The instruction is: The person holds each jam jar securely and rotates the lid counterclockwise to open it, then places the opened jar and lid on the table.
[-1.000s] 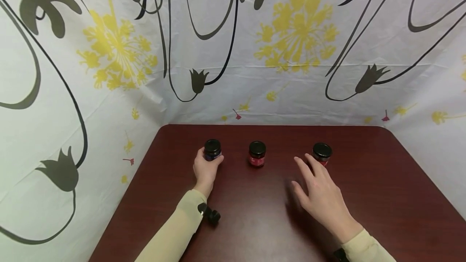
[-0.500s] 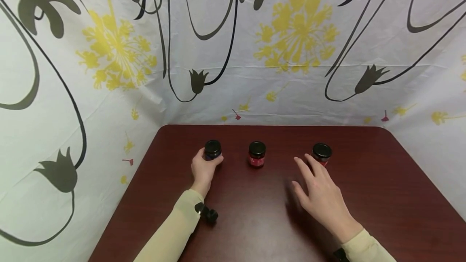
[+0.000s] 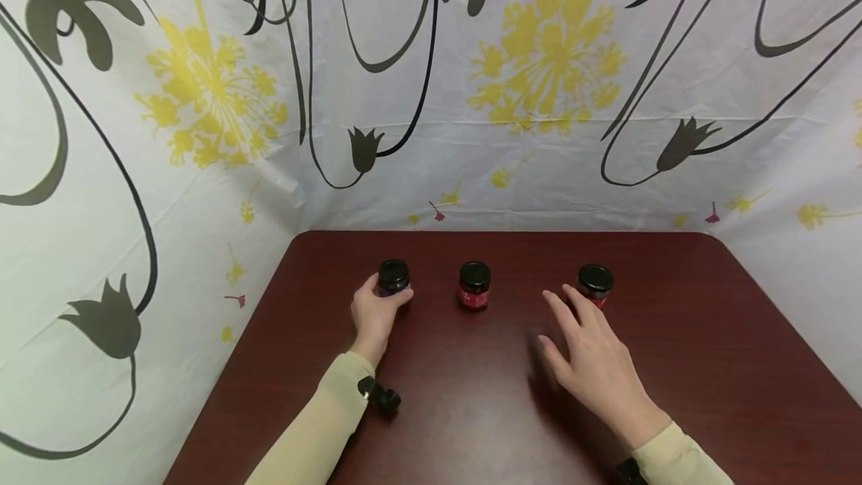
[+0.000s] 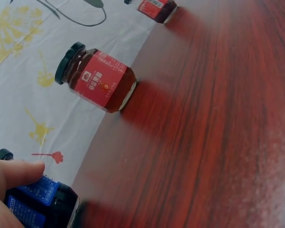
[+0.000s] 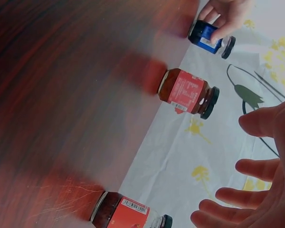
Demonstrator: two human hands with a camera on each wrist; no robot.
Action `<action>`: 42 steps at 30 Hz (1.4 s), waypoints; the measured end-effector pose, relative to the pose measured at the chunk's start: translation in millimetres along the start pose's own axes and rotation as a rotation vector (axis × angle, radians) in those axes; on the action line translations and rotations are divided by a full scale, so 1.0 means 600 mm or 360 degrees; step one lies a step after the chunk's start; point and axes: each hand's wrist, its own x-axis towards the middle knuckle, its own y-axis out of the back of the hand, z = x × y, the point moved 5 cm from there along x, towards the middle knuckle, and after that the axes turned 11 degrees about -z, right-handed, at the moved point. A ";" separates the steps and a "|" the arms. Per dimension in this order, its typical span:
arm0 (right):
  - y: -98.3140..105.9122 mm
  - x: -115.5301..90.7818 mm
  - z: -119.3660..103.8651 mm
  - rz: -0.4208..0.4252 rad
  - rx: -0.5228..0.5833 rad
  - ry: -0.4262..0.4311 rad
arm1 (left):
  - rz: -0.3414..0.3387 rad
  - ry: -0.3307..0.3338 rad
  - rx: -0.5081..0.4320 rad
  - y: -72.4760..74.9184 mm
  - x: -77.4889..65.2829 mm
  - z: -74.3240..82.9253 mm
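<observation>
In the head view, I see the left hand (image 3: 374, 318) edged slightly left, fingers curled round the unmoved blue jar (image 3: 393, 275) on the worktop (image 3: 465, 395). The left wrist view shows a red jar (image 4: 102, 81) near it. In the right wrist view, the right hand (image 5: 281, 190) spreads its fingers, holding nothing.

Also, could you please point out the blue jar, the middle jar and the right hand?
Blue jar (image 4: 42, 192): left wrist view, its label.
Middle jar (image 4: 100, 80): left wrist view, its red label.
Right hand (image 3: 595, 365): head view, back of the hand.
</observation>
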 end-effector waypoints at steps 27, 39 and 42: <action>-0.007 0.005 -0.009 -0.0009 0.0034 -0.0019 | 0.0027 -0.0061 0.0001 0.015 -0.018 0.014; -0.008 0.007 -0.008 0.0007 0.0039 -0.0017 | 0.0026 -0.0129 0.0076 0.010 -0.026 0.030; -0.009 0.007 -0.008 0.0002 0.0040 -0.0010 | 0.0015 -0.0136 0.0080 0.009 -0.029 0.032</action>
